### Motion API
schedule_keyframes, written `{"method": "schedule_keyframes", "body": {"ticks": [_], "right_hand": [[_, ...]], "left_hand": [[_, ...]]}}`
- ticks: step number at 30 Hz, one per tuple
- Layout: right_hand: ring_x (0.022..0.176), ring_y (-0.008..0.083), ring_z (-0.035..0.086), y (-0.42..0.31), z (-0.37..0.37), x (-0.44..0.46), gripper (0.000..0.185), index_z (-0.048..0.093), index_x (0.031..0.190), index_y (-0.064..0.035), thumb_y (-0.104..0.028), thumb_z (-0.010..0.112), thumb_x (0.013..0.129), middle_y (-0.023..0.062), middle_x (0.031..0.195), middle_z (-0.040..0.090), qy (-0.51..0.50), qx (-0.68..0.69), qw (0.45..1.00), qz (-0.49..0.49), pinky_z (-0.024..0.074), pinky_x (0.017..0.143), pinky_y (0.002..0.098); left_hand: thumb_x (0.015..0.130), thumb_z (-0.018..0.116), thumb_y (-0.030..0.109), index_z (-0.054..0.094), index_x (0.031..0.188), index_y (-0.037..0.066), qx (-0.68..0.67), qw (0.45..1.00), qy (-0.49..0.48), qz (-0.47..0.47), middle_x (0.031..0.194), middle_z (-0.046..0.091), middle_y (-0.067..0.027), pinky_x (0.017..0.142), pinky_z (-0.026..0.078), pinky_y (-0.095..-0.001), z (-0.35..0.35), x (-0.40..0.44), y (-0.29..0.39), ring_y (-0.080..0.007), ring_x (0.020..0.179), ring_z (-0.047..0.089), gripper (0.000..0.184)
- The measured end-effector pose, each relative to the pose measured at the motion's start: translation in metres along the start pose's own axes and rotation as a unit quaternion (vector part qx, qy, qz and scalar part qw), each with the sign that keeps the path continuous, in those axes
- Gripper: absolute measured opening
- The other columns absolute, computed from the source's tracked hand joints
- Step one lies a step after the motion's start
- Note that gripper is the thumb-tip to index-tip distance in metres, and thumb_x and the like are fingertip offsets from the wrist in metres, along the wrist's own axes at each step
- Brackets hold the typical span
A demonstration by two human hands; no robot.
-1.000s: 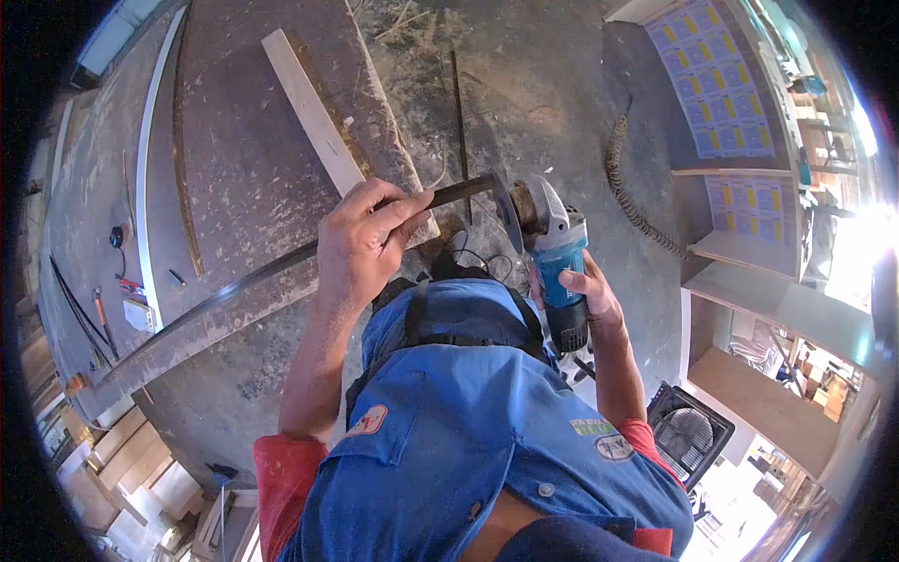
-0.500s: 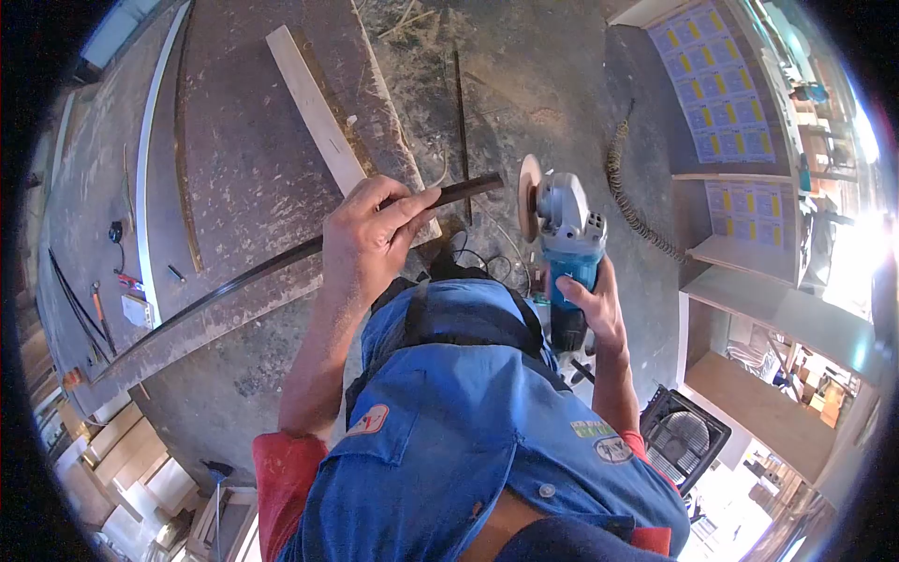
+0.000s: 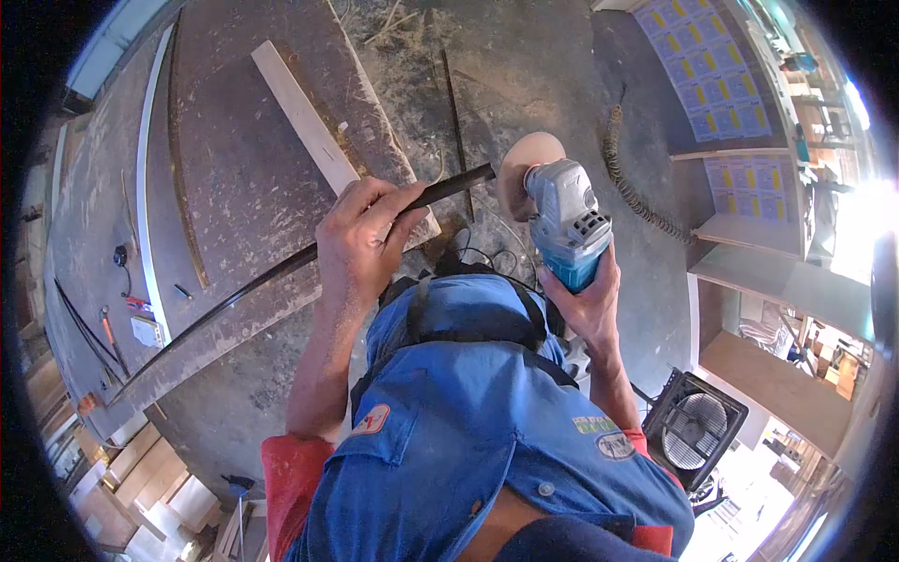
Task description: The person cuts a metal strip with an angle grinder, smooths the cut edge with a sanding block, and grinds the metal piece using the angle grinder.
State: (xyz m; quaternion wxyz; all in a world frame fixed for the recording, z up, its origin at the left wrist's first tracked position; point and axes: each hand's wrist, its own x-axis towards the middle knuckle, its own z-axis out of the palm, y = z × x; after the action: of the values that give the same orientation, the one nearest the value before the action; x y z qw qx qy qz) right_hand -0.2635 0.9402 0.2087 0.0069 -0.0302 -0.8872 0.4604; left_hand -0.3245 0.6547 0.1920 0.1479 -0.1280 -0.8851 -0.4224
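Observation:
My left hand (image 3: 361, 239) is closed around a long dark strip (image 3: 454, 185) near one end. From that grip the strip runs back along the edge of the workbench (image 3: 253, 140) toward its lower left corner. In my right hand (image 3: 587, 300) is a teal and grey angle grinder (image 3: 567, 211), gripped round its body. Its round, pale tan disc (image 3: 520, 169) faces the strip's free end, with a small gap between them. I cannot tell whether the disc is spinning.
A pale wooden board (image 3: 304, 117) lies on the workbench beside my left hand. Farther left are a long white strip (image 3: 147, 187) and a hammer (image 3: 110, 330). On the right, a coiled hose (image 3: 623, 187) hangs near shelving, and a black fan (image 3: 698, 431) stands lower down.
The grinder has tilted and come slightly up, so more of the disc's flat face shows. The held strip's end has shifted a little left and up.

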Motion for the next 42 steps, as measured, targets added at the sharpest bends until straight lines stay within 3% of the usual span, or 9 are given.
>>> {"method": "schedule_keyframes", "body": {"ticks": [12, 18, 26, 42], "right_hand": [[0.101, 0.0308, 0.073, 0.003, 0.002, 0.0, 0.069, 0.049, 0.128, 0.0021, -0.027, 0.088, 0.078, 0.0213, 0.109, 0.073, 0.0, 0.014, 1.0, -0.009, 0.0551, 0.091, 0.0411], [0.106, 0.0301, 0.071, 0.017, 0.0, -0.004, 0.071, 0.047, 0.135, 0.0015, -0.023, 0.084, 0.078, 0.02, 0.113, 0.072, -0.004, 0.024, 1.0, 0.006, 0.053, 0.095, 0.0406], [0.108, 0.0295, 0.07, 0.023, -0.004, -0.007, 0.074, 0.047, 0.137, 0.0016, -0.024, 0.084, 0.078, 0.0184, 0.115, 0.071, 0.001, 0.04, 0.999, 0.01, 0.052, 0.097, 0.0404], [0.106, 0.0303, 0.071, 0.02, -0.002, -0.002, 0.071, 0.05, 0.131, 0.0026, -0.026, 0.085, 0.077, 0.0194, 0.113, 0.072, 0.006, 0.056, 0.998, 0.006, 0.0523, 0.095, 0.0403]], "left_hand": [[0.078, 0.084, 0.01, 0.076, 0.11, 0.01, -0.015, 1.0, 0.004, 0.016, 0.085, 0.064, -0.0057, 0.068, 0.054, -0.0377, -0.002, 0.001, 0.002, -0.0227, 0.079, 0.065, 0.033], [0.08, 0.083, 0.012, 0.076, 0.109, 0.009, 0.004, 1.0, 0.001, 0.02, 0.087, 0.066, -0.0058, 0.067, 0.054, -0.0383, -0.005, 0.004, 0.004, -0.0241, 0.08, 0.067, 0.029], [0.091, 0.074, 0.015, 0.076, 0.108, 0.008, -0.013, 0.994, -0.091, -0.057, 0.092, 0.074, -0.011, 0.066, 0.055, -0.0383, -0.009, 0.01, 0.007, -0.0284, 0.078, 0.072, 0.019], [0.098, 0.068, 0.021, 0.072, 0.103, 0.008, 0.014, 0.991, -0.121, -0.061, 0.086, 0.073, -0.0145, 0.064, 0.055, -0.0413, -0.006, 0.015, 0.001, -0.0336, 0.077, 0.072, 0.014]]}}
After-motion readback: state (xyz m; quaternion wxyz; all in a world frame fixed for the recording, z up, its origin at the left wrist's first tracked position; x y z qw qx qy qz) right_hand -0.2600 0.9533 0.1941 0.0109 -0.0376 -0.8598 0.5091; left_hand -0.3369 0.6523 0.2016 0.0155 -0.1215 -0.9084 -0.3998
